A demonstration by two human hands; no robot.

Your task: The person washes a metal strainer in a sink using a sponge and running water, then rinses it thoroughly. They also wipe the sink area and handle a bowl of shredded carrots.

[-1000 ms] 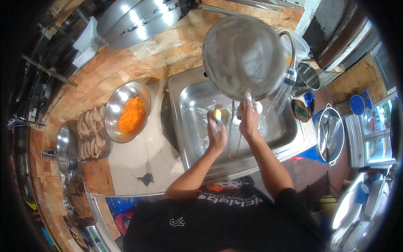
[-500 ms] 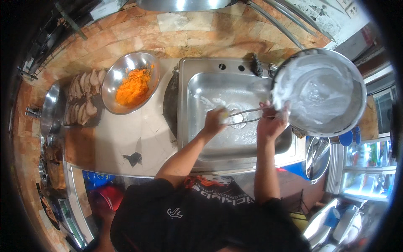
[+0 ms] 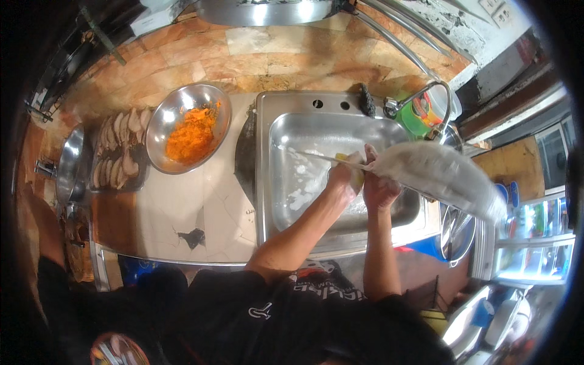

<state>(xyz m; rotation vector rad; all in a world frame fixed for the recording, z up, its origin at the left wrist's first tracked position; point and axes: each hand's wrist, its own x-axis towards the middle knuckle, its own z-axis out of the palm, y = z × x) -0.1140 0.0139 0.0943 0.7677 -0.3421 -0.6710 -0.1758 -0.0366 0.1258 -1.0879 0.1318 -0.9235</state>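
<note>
Over the right side of the steel sink (image 3: 263,182), a soap-smeared pan (image 3: 438,173) with a long wire-loop handle (image 3: 322,157) is tilted steeply, almost edge-on, and blurred by motion. My right hand (image 3: 382,191) is closed around the handle where it meets the pan. My left hand (image 3: 342,179) is closed on a yellow sponge (image 3: 358,180), against the handle just left of my right hand. Suds cover part of my left hand, and its fingertips are partly hidden. White foam (image 3: 304,191) lies on the sink floor.
Left of the sink are a steel bowl (image 3: 159,115) of shredded orange food and a tray of pale brown slices (image 3: 115,167). A faucet (image 3: 394,104) and green tub (image 3: 417,118) stand behind the pan. At far left, another person's arm (image 3: 47,228) reaches forward.
The pan has tipped from facing me to nearly edge-on, uncovering the faucet and green tub. My left hand has moved right along the handle. Another person's arm has come in at far left.
</note>
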